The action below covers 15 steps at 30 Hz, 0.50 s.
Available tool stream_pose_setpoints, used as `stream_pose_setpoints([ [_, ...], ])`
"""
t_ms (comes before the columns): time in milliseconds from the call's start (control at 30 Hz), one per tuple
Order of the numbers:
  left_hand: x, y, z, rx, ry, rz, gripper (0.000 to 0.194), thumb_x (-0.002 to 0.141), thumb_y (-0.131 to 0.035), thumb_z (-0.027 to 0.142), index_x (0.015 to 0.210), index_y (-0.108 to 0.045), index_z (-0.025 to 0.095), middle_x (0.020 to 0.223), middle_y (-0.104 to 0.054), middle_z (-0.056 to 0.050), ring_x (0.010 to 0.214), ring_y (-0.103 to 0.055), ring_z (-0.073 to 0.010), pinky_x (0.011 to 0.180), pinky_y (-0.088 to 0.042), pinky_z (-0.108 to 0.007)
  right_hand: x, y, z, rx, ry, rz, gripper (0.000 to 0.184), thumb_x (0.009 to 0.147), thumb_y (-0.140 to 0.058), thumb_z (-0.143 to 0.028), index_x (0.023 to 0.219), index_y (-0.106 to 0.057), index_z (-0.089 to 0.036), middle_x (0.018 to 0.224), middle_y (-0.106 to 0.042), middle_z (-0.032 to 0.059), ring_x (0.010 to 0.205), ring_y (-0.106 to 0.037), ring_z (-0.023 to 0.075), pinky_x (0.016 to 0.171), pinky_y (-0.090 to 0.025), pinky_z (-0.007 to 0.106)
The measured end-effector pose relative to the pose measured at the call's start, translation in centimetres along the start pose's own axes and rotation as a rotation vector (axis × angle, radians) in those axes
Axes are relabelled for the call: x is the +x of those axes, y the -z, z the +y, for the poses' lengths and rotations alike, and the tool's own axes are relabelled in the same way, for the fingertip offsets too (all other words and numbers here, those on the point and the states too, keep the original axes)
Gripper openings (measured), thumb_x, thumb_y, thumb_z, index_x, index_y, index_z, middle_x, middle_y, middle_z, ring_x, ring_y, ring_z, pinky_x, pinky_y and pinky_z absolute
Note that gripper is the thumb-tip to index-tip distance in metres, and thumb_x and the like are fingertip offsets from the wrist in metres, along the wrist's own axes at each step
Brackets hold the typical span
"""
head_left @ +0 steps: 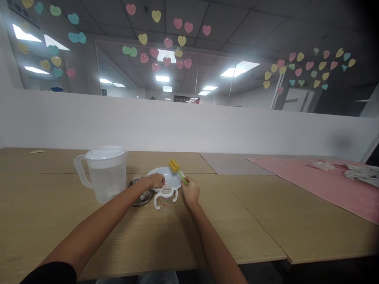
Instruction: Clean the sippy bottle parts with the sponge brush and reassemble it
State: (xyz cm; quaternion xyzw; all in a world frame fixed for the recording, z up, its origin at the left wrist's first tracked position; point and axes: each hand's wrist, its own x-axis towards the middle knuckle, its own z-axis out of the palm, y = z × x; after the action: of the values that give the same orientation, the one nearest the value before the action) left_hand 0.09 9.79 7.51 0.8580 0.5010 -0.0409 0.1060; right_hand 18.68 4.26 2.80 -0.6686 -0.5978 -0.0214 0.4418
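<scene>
From over here the R hand (191,192) is the busy one: fingers closed in a tight pinch round the lower end of a green-handled bottle brush (182,177), thumb side up. Brush's long axis runs diagonally, from the grip up & away to the left, so its yellow sponge head (174,165) sits out past the back edge of a white plate (164,174), hanging above or just beyond the rim; can't tell if it's touching. The L hand (155,180) comes in from the lower left, knuckles up, fingers curled down over the far side of a dark round metal lid (139,197). Can't tell from here whether those fingers pinch anything or just hover. Small white part (144,195) lies on that lid, right under the wrist. Between the hands, a bit closer to the viewer, stands a clear two-handled sippy cup (166,200), upright, white handles out to both sides, neither hand on it. R hand's nearer the cup's right handle, L hand's nearer the brush head, though the R is the one holding it. Behind to the left, a big lidded plastic pitcher (105,175) stands on the wooden table (237,236), well clear of both hands, w/ a pink mat (296,181) far off to the right.
</scene>
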Motion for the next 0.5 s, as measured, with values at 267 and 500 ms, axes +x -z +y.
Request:
stream_pose_setpoints([
  [267,0.4,-0.1,-0.41,0.012,0.029,0.003,0.03,0.088,-0.054,0.032,0.112,-0.055,0.015,0.112,-0.057,-0.008,0.098,-0.058,-0.0195,0.083,-0.05,-0.04,-0.07,0.03,0.08,-0.003,-0.023,0.04,0.019,0.082,-0.052,-0.025,0.094,-0.066,-0.02,0.095,-0.067,0.0052,0.08,-0.062,0.0166,0.062,-0.037,0.023],
  [500,0.03,0.05,-0.03,0.066,0.04,0.083,0.033,0.088,-0.053,0.035,0.115,-0.053,0.015,0.114,-0.057,-0.008,0.098,-0.058,-0.0196,0.084,-0.049,-0.041,-0.03,-0.12,0.15,0.009,-0.016,0.06,0.018,0.082,-0.052,-0.025,0.093,-0.066,-0.02,0.099,-0.065,0.0046,0.079,-0.061,0.0157,0.063,-0.037,0.023],
])
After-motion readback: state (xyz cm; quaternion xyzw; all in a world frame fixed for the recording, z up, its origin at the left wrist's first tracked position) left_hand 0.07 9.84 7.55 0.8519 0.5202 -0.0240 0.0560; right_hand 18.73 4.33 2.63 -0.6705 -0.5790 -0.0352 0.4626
